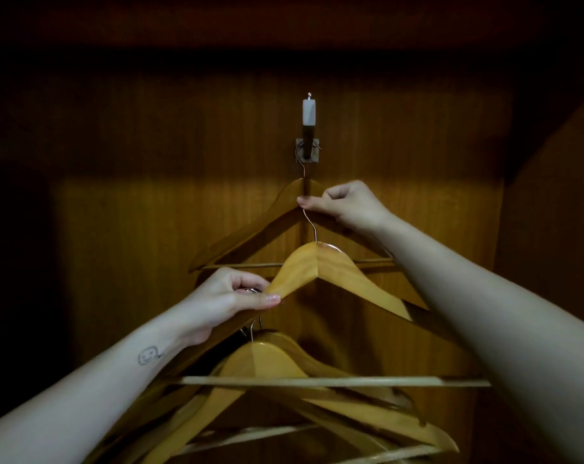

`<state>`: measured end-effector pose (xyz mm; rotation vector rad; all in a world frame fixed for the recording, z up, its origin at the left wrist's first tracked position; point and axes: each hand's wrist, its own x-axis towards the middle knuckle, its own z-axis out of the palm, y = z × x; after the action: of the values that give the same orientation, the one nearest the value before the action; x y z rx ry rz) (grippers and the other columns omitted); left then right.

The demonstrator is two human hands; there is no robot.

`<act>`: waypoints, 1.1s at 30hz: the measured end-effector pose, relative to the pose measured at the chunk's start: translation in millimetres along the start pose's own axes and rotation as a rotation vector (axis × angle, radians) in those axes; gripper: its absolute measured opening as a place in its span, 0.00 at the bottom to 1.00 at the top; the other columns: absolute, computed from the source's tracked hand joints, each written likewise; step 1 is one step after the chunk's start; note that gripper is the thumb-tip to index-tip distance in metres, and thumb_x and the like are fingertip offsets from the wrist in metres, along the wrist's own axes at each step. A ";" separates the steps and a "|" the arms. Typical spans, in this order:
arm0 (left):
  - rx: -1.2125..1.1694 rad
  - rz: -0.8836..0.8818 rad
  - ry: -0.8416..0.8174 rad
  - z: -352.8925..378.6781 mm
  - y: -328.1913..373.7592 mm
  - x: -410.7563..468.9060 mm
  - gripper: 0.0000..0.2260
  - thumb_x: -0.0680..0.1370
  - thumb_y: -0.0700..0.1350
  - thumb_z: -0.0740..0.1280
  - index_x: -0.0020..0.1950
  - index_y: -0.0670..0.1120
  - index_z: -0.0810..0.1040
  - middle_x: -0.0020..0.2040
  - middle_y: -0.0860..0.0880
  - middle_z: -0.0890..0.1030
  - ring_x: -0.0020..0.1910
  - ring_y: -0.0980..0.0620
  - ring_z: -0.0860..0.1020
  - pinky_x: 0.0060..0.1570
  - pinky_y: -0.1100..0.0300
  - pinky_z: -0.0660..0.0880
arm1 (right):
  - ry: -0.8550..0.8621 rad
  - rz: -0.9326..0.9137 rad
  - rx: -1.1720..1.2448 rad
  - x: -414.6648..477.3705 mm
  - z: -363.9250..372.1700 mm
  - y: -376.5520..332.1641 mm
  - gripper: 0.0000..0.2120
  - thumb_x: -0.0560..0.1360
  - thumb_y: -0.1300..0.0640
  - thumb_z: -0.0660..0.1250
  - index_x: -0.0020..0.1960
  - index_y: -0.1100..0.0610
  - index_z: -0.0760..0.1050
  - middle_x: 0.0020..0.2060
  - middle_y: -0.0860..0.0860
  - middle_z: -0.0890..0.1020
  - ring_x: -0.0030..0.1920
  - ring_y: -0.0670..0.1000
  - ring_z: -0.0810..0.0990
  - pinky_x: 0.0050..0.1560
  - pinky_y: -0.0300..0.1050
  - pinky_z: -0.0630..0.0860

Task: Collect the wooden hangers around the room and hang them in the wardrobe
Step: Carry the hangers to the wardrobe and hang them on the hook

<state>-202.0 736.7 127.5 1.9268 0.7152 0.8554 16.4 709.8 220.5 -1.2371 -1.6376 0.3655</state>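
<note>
Wooden hanger (337, 276), hook pinched in right hand (350, 209), arm gripped by left hand (227, 303); hung hanger (250, 236) behind, spares (267, 363) below.

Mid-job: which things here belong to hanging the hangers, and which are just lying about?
Job: rail; hung hanger; light hanger, hook pinched by right hand; spare hangers gripped by left hand.
Just there: nothing loose, only back panel and side wall.

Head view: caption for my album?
Right hand pinches the pale hanger by its hook, left hand grips its arm; dark hanger hangs in wardrobe.
</note>
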 end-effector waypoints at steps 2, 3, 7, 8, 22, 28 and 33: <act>-0.006 0.009 0.012 0.4 1.2 0.4 0.08 0.65 0.49 0.74 0.41 0.48 0.86 0.41 0.47 0.85 0.41 0.55 0.81 0.48 0.61 0.71 | 0.041 -0.046 -0.004 4.5 4.2 -2.1 0.16 0.69 0.49 0.74 0.33 0.58 0.73 0.36 0.59 0.75 0.37 0.54 0.76 0.49 0.48 0.73; -0.007 0.012 0.019 0.2 1.6 1.0 0.08 0.65 0.49 0.74 0.40 0.48 0.86 0.40 0.47 0.85 0.41 0.55 0.81 0.47 0.62 0.71 | 0.067 -0.057 -0.025 7.3 5.5 -2.1 0.17 0.69 0.49 0.75 0.31 0.57 0.72 0.34 0.58 0.75 0.37 0.53 0.76 0.51 0.50 0.75; 0.002 0.024 0.030 -0.5 1.5 4.2 0.09 0.65 0.48 0.74 0.42 0.47 0.86 0.42 0.42 0.85 0.41 0.54 0.81 0.47 0.63 0.71 | 0.122 -0.068 -0.067 13.0 6.2 1.8 0.20 0.67 0.48 0.76 0.28 0.54 0.69 0.32 0.58 0.75 0.37 0.54 0.77 0.57 0.60 0.76; 0.007 0.029 0.032 -1.0 0.8 4.8 0.09 0.65 0.48 0.74 0.41 0.47 0.86 0.43 0.41 0.85 0.41 0.54 0.81 0.46 0.63 0.72 | 0.119 -0.066 -0.058 12.5 5.8 2.8 0.19 0.67 0.48 0.76 0.29 0.56 0.70 0.33 0.60 0.76 0.38 0.56 0.79 0.56 0.62 0.77; -0.056 0.023 0.138 -41.3 -1.0 29.1 0.40 0.43 0.65 0.80 0.49 0.44 0.85 0.47 0.38 0.84 0.44 0.42 0.82 0.46 0.53 0.75 | -0.330 0.087 -0.469 -28.8 -22.9 27.6 0.20 0.70 0.40 0.71 0.49 0.56 0.80 0.38 0.54 0.84 0.36 0.50 0.82 0.37 0.45 0.76; -0.057 -0.008 0.152 -59.4 11.3 48.6 0.46 0.40 0.63 0.81 0.53 0.43 0.83 0.48 0.39 0.85 0.45 0.41 0.83 0.39 0.57 0.80 | -0.061 -0.078 -0.630 4.6 -23.2 38.7 0.17 0.71 0.34 0.65 0.46 0.46 0.79 0.36 0.50 0.81 0.36 0.49 0.79 0.36 0.49 0.74; -0.030 -0.013 0.142 -73.6 27.2 78.0 0.29 0.57 0.54 0.81 0.53 0.41 0.83 0.51 0.34 0.82 0.47 0.38 0.81 0.44 0.54 0.79 | 0.027 -0.063 -0.625 31.2 -30.3 47.0 0.16 0.73 0.34 0.63 0.51 0.44 0.79 0.42 0.44 0.80 0.44 0.49 0.78 0.44 0.50 0.75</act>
<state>-209.7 819.2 200.8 1.8465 0.7938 0.9973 68.4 747.1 216.6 -1.6260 -1.8279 -0.2261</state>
